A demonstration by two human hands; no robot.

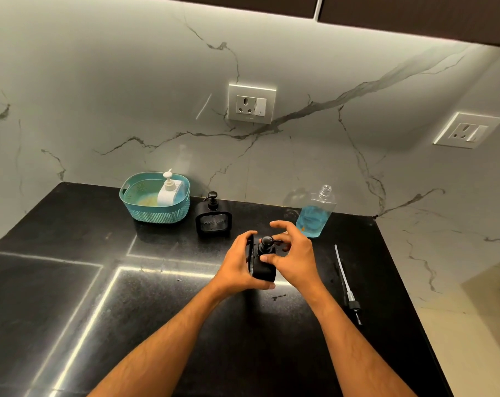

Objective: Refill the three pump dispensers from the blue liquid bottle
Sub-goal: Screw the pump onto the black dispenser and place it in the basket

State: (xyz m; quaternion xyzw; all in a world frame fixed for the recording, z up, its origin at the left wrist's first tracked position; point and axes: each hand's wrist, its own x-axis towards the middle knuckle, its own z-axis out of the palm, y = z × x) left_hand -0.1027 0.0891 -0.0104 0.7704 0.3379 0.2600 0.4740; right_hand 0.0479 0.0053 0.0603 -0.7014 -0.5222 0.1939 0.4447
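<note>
Black counter (71, 282), marble wall behind. Item one: black dispenser (262, 263), centre of counter, held just above or on the surface, which cannot be told. Left hand (237, 266) wraps its body from the left side, thumb under the near edge, fingers curled over the far edge. Right hand (296, 249) sits at the pump head (267, 242); thumb and lower fingers curl at the collar below the nozzle, index finger raised and bent above it; whether they actually pinch the collar cannot be told. Item two: second black dispenser (213, 217), upright, pump fitted, standing behind and left of the hands, just right of the basket. Item three: white dispenser (168, 190), upright inside a teal basket (154, 214) near the wall. Item four: blue bottle (316, 213), clear, uncapped, upright, roughly half full of blue liquid, standing behind the right hand, near the wall. Item five: loose pump (349, 293) with long white tube, lying flat on the counter right of the right forearm, black head toward the viewer. Two sockets (251, 104) on the wall.
</note>
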